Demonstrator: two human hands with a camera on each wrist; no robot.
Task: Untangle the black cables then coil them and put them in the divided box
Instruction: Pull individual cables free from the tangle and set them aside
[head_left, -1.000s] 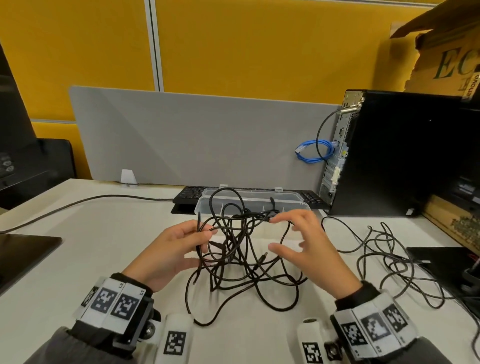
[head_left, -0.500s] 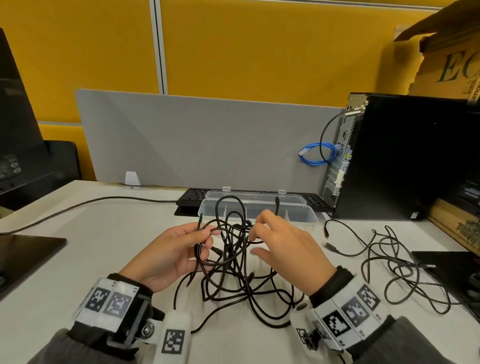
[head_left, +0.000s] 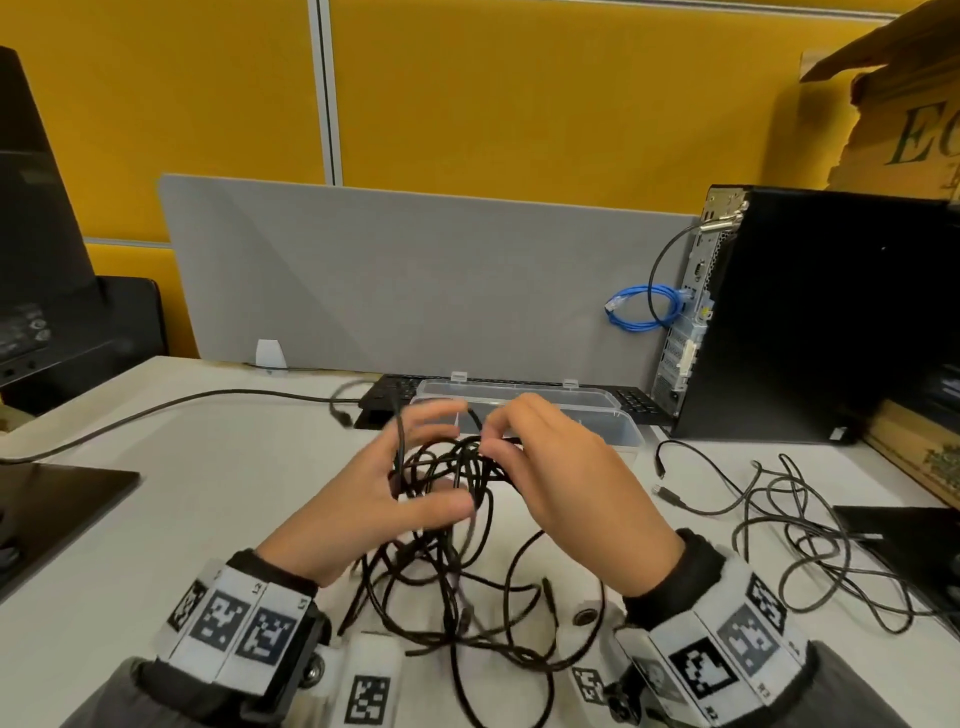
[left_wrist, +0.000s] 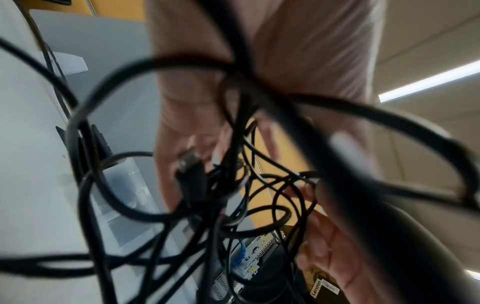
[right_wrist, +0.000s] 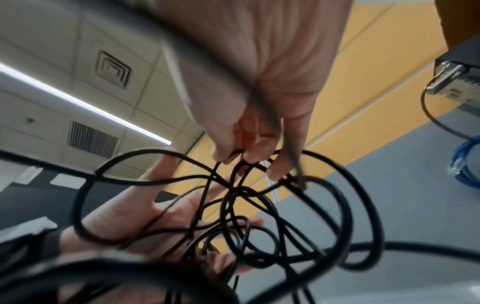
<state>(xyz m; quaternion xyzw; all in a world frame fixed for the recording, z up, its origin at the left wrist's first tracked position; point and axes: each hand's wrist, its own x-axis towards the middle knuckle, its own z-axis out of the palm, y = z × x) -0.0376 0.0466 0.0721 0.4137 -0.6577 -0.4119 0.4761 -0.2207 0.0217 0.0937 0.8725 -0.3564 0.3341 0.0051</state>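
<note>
Both hands now higher and closer together than half a second ago, tangle lifted with them. Right hand pinches one strand at top of black cables, likely to draw it free. Left hand, fingers spread and straight, threaded into loops, bracing bundle. Tangle partly raised above worktop, lower loops trailing on it near wrists; no single long axis, bundle hangs roughly vertical. Divided box just beyond hands, lid open.

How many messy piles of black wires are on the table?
2. One tangle is held up between the left hand and right hand; the other lies on the table at right.
</note>
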